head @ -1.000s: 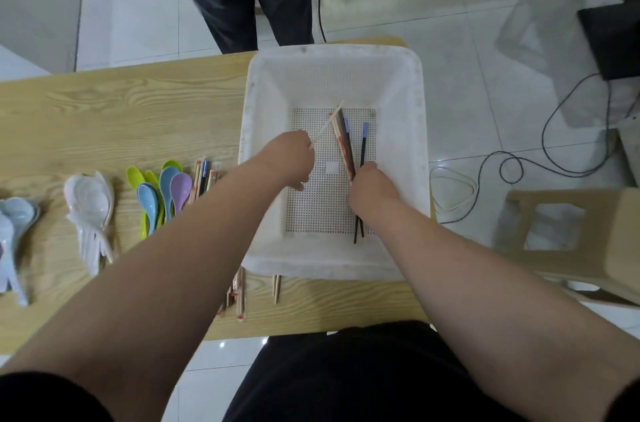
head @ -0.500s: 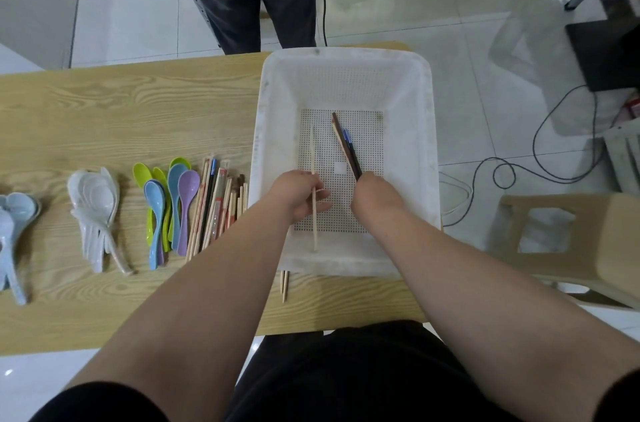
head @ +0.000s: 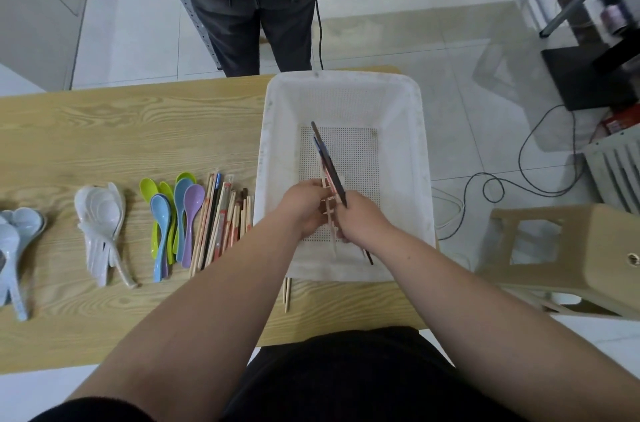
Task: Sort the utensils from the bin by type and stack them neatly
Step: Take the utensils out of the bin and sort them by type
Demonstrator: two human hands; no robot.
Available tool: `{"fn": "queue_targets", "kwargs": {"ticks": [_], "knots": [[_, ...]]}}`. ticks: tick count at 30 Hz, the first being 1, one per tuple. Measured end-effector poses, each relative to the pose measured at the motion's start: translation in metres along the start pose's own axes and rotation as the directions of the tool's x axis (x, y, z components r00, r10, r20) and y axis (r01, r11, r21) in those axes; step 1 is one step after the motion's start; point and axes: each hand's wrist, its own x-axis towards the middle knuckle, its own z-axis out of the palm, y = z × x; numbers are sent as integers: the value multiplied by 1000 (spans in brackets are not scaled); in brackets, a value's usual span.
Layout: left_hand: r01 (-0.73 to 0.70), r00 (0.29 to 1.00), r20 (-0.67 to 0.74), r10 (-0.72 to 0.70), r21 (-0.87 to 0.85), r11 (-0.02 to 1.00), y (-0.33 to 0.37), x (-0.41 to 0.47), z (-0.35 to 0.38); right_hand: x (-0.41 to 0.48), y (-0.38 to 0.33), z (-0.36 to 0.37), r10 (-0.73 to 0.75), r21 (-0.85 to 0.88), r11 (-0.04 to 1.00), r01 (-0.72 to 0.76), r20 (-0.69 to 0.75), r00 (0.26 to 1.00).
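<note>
both hands were inside the white bin (head: 417, 158), over its near half. right hand (head: 362, 222) was curled round a chopstick bundle (head: 328, 162); left hand (head: 304, 210) pinched the same bundle from the left. long axis ran near-to-far, far ends tilted slightly left, near ends sticking out toward the bin's front wall.

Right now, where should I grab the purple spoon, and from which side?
Probably pinch the purple spoon by its handle end, from above on your near side. It lies flat, bowl pointing away, wedged between a blue spoon and the chopstick pile, so its sides look blocked.
</note>
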Motion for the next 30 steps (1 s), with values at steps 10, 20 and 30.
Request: {"fn": "queue_targets", "kwargs": {"ticks": [10,20,30], "knots": [[-246,962,-114,248,27,969,16,-40,-43,-32,-28,18,-348,-251,886,390,195,917],[-175,910,-339,239,209,962,5,-53,-175,-58,-20,65,-206,-643,607,467,440,874],[-3,972,-152,182,757,653,-43,-54,-155,-41,-1,30,-145,-840,490,232,184,972]]}}
